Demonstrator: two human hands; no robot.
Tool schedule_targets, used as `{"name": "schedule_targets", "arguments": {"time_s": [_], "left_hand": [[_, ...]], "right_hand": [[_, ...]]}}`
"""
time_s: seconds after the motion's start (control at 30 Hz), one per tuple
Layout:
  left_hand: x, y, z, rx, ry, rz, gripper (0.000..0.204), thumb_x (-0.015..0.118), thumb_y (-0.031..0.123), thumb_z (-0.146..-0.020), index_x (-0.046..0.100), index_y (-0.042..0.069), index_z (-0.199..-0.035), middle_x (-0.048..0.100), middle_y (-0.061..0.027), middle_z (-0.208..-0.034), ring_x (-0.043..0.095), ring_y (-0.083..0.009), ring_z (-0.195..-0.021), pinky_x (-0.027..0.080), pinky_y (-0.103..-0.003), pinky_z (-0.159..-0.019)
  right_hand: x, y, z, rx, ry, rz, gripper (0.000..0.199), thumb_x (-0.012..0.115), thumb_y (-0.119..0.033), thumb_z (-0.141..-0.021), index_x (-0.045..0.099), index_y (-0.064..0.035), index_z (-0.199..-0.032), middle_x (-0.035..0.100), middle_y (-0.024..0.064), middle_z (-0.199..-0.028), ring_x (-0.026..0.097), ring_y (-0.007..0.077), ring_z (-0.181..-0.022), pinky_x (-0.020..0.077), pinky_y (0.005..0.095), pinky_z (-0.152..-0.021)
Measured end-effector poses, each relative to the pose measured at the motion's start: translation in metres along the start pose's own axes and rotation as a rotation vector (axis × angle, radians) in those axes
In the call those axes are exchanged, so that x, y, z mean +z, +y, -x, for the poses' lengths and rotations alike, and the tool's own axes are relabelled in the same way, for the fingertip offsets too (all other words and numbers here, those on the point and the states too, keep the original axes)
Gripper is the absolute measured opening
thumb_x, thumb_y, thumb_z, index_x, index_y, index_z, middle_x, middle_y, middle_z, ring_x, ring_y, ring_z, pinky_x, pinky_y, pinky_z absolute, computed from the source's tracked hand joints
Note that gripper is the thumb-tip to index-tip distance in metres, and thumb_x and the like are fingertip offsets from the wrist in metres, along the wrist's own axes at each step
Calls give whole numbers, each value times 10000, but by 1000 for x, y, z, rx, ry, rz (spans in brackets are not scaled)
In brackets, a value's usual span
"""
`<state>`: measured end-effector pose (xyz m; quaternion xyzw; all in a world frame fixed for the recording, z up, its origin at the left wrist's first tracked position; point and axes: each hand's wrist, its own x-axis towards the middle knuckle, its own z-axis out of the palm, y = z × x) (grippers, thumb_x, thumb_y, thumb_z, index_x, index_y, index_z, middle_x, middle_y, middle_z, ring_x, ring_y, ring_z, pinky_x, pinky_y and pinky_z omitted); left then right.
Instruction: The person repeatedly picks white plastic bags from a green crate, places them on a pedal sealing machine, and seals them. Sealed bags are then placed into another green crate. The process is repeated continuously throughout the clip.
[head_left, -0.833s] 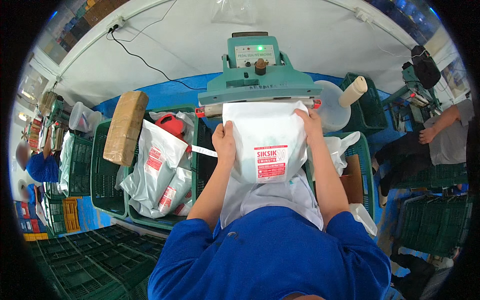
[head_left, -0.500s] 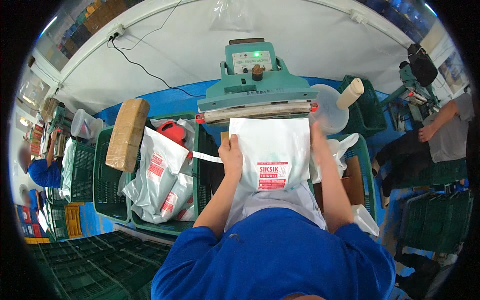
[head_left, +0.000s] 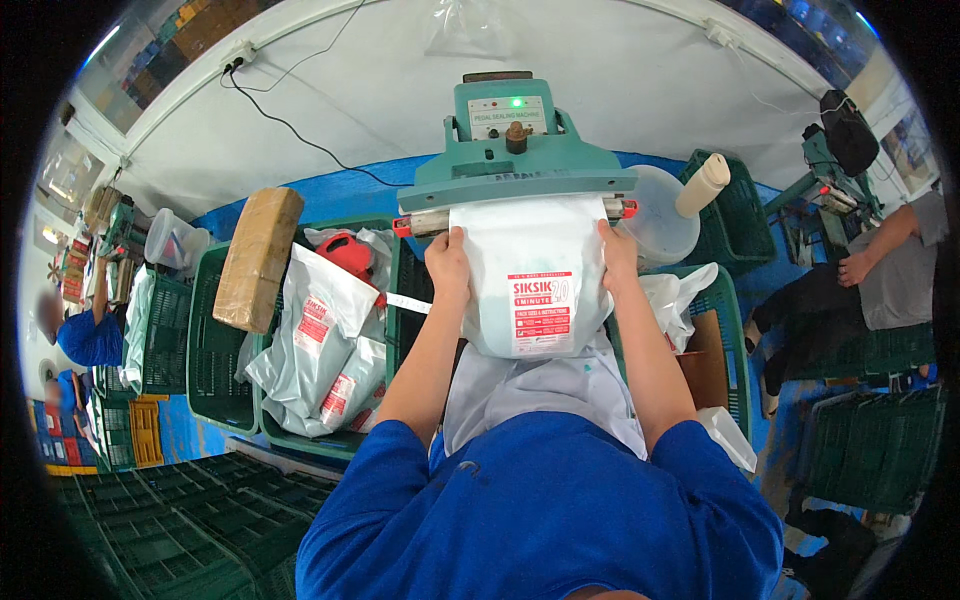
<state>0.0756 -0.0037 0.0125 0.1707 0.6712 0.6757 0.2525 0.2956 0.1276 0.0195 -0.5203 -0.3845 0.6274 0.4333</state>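
Note:
A white plastic bag (head_left: pixel 480 290) with a red printed label hangs upright between my hands. My left hand (head_left: pixel 449 268) grips its left edge, fingers mostly behind the bag. On the opposite edge my right hand (head_left: pixel 618 257) is closed on it in the same way. The bag's flat top end lies in the jaw of a green pedal sealing machine (head_left: pixel 515 170). A small green light glows on the machine's panel, and red end caps show at both ends of the sealing bar (head_left: pixel 428 222).
Left of the machine, a green crate (head_left: pixel 225 400) bears a taped brown block (head_left: pixel 258 260). The crate beside it holds filled white bags (head_left: pixel 315 330) and a red tape dispenser (head_left: pixel 348 255). To the right are a round clear tub (head_left: pixel 660 225), a cream bottle (head_left: pixel 703 185) and another crate (head_left: pixel 735 340). Other people sit at both sides.
The bag has moved forward and up, its top end now inside the sealing machine's jaw, which has come down. My right hand has closed on the bag's right edge.

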Motion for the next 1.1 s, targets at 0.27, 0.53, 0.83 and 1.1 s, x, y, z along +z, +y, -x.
{"name": "schedule_targets", "arguments": {"time_s": [0.27,0.53,0.83,1.1], "left_hand": [[-6,8,-6,-133,-40,36,294,578,230,-888,607,-62,-874,584,-37,-755,489,-106,-666,401,-261,-620],[-57,23,28,-445,-430,-58,239,635,189,-851,642,-21,-967,630,-35,-886,575,-125,-803,447,-257,-721],[-41,82,-11,711,-243,-679,174,752,99,-674,635,14,-771,579,-92,-847,543,-245,-799,390,-354,-738],[-108,-12,-111,85,529,-634,196,720,219,-743,636,42,-755,597,-104,-805,573,-233,-822,437,-370,-723]], "right_hand": [[0,-5,-5,54,-40,23,300,599,-262,-877,643,34,-892,608,36,-785,531,127,-682,406,272,-637],[-42,-18,44,309,-203,401,337,630,-262,-853,633,38,-1007,629,71,-959,557,149,-911,431,301,-821],[-12,-62,4,-615,8,479,190,659,-145,-822,647,-45,-983,609,73,-960,559,120,-805,454,283,-732],[77,-32,10,-1335,-343,1334,537,584,-304,-890,373,-244,-1380,516,50,-1166,413,241,-1168,195,432,-1091]]}}
